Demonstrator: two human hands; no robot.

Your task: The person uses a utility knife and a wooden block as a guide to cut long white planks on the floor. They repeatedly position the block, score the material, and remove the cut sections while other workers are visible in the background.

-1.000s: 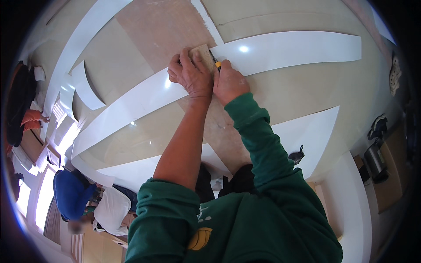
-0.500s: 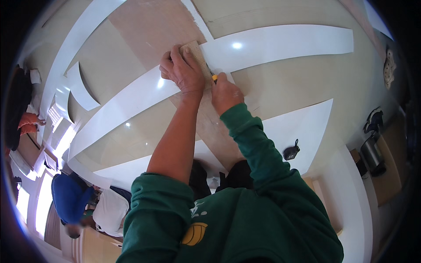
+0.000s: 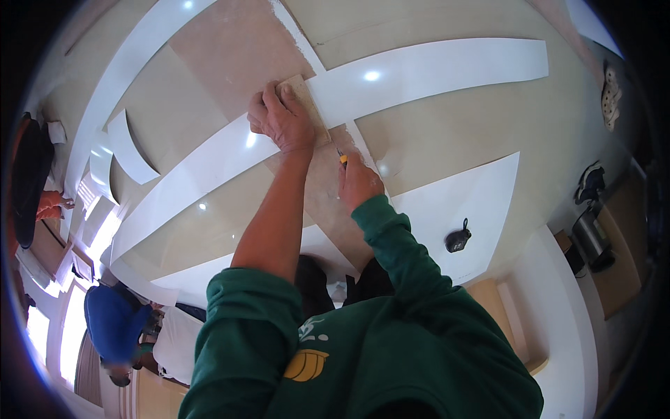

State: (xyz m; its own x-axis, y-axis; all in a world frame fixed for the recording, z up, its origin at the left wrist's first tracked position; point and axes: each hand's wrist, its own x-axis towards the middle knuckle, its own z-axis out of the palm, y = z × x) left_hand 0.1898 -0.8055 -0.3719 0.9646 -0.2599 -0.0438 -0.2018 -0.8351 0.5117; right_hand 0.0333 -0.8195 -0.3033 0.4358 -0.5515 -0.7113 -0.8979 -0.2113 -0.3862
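Note:
A long glossy white strip (image 3: 433,70) curves across the worktop. My left hand (image 3: 283,124) is closed on a short tan wooden block (image 3: 312,108) and presses it down across the strip. In my right hand (image 3: 361,180) is a utility knife (image 3: 343,158) with a yellow part, its fingers closed round it. The blade tip shows just off the block's near end, over a bare pinkish-brown band (image 3: 328,188) of the surface. Part of the block lies hidden under my left hand.
A black tape measure with a strap (image 3: 458,239) lies on a white sheet (image 3: 447,188) to the right. Short white offcuts (image 3: 129,150) lie at the left. Other people, one in blue (image 3: 112,325), are at the lower left. A metal flask (image 3: 592,241) stands far right.
My right hand has drawn the knife nearer to me, from beside the block to past its near end. My left hand still presses the block on the strip.

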